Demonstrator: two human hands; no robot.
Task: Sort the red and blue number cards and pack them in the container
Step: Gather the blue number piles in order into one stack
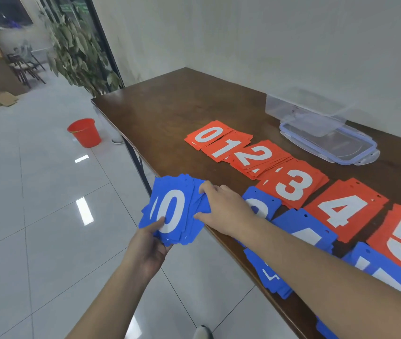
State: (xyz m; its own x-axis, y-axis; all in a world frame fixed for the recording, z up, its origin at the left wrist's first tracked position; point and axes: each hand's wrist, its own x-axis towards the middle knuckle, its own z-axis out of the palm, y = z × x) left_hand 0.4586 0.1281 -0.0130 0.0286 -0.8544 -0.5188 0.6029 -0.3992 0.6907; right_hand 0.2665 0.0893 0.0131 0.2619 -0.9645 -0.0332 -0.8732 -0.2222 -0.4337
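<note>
A fanned stack of blue plastic number cards [175, 211], top one a white "0", sits off the near-left edge of the dark brown wooden worktop [170, 106], held over the floor. L hand [149, 243] grips it from below, thumb laid across the face of the top card. R hand [221, 206] comes in from the right w/ fingers curled onto the stack's right edge, pinching cards there.

Just right of the R hand, more blue number cards [299, 231] lie in loose piles along the worktop's near edge, partly hidden under the R forearm; digits mostly unreadable. Behind them, a row of red number card piles [290, 177] runs diagonally, white digits 0, 1, 2, 3, 4, 5 on top, neighbouring piles overlapping a bit.

Further back, near the wall, a clear plastic rectangular container [309, 104] stands upright; nothing seen inside. Its clear lid w/ blue rim seal [329, 143] lies flat on the worktop just in front of it, apart from the red piles.

Room: white glossy tile floor [35, 192], red plastic bucket [84, 132] standing by the worktop's far-left leg, leafy potted plant [77, 50] by a glass partition, chairs and a cardboard piece in the bkgd at left. Pale wall behind the worktop.
</note>
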